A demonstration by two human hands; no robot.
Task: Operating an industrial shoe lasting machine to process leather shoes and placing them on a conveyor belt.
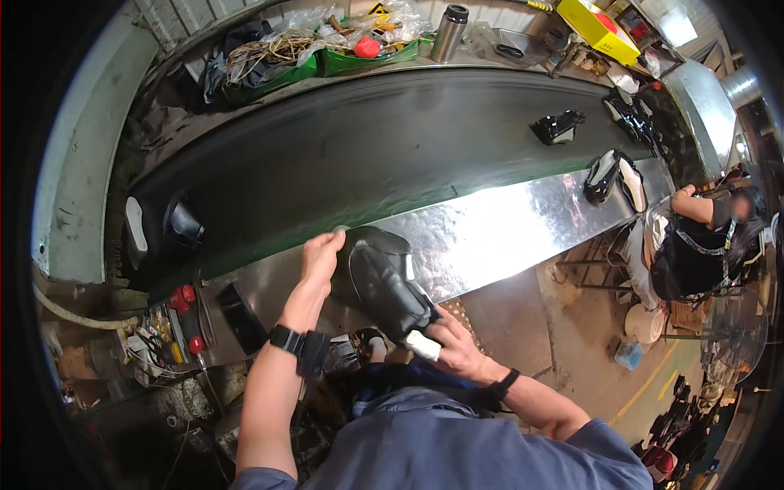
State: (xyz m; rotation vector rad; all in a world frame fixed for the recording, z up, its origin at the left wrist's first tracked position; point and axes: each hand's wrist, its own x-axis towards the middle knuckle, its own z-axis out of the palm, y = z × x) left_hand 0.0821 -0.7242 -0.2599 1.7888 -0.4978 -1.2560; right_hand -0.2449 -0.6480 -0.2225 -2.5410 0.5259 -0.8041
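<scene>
A black leather shoe upper, apparently shaped on a last, is tilted in front of my body over the near edge of the metal bench. My left hand is closed, fingertips pressed together at the shoe's far left edge. On its near end, my right hand wraps round the shoe from the right. A white piece sticks out beside the right fingers; what it is I cannot make out. The right fingertips are partly hidden behind the shoe.
Behind the metal ledge runs a dark conveyor belt, carrying black shoes at left and shiny ones at right. More shoes lie on the ledge. A red-handled tool is left of me. A co-worker sits at right.
</scene>
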